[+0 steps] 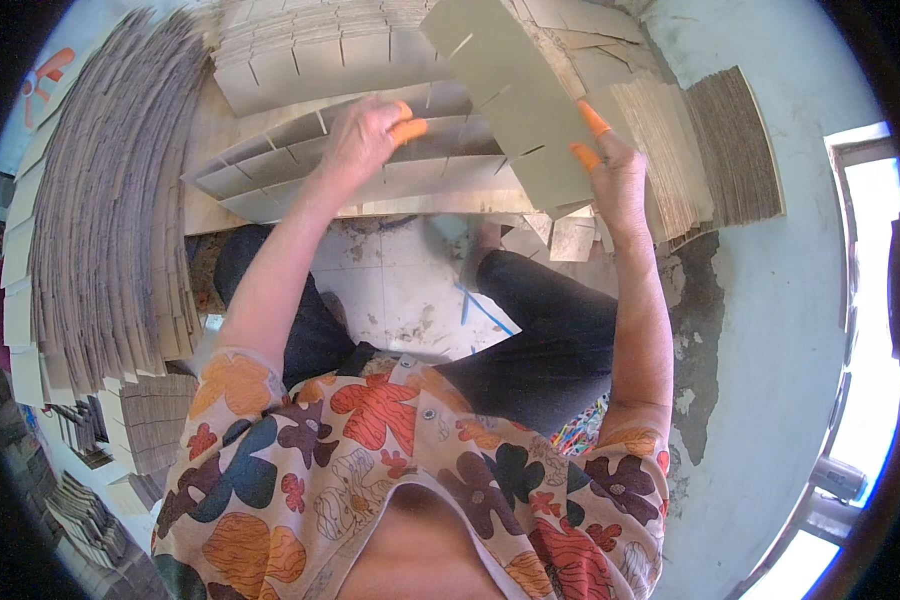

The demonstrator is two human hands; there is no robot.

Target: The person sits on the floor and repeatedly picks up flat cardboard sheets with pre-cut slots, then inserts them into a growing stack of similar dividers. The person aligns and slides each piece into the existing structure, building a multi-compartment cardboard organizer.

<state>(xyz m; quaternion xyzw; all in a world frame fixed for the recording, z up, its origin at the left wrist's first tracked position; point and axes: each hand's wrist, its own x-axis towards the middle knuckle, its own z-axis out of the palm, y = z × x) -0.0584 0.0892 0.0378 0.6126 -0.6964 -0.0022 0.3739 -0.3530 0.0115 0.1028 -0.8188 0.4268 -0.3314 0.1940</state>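
Observation:
My right hand (618,180) grips the right edge of a long grey cardboard divider strip (515,105), which is tilted and has short slots cut in it. Orange covers sit on the fingertips of both hands. My left hand (365,140) is curled closed, with nothing visible between its fingertips. It hovers over a group of slotted divider strips (450,175) standing on edge on a wooden board (232,135). Those strips spread apart in the middle and converge toward the left end.
A tall stack of slotted cardboard strips (110,210) rises at the left. More strips (320,60) stand in a row at the back. Further cardboard stacks (735,150) lean by the pale wall (770,290) at the right. Cardboard scraps (573,240) hang near the board's front edge.

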